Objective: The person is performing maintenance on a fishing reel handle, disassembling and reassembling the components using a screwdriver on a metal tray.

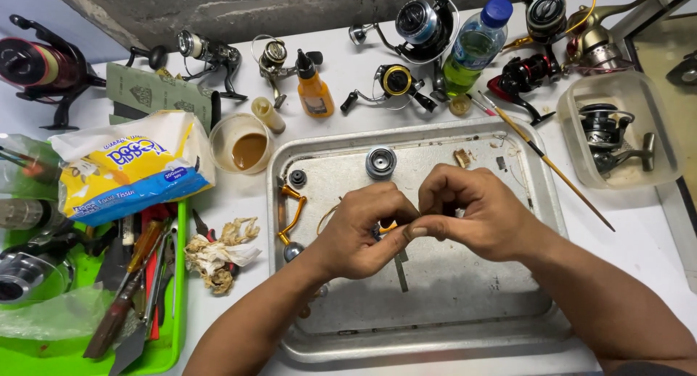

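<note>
Over a metal tray [443, 340], a person's left hand [359, 231] and right hand [472, 213] meet, fingertips pinched tight on a small orange-and-dark reel part [387, 229], mostly hidden between them. A silver spool [380, 162] sits on the tray beyond; an orange handle [290, 216] lies to the left.

Cluttered white worktop seen from above. Along the far edge, several fishing reels [406, 27], an orange dropper bottle [315, 93] and a plastic bottle with a blue cap [472, 49]. Left of centre, a small cup of brown grease [241, 144] beside a blue-and-yellow tissue pack [127, 165]. Lower left, a green tray [170, 347] crowded with hand tools. Far right, a clear plastic tub [573, 140] holding another reel.
</note>
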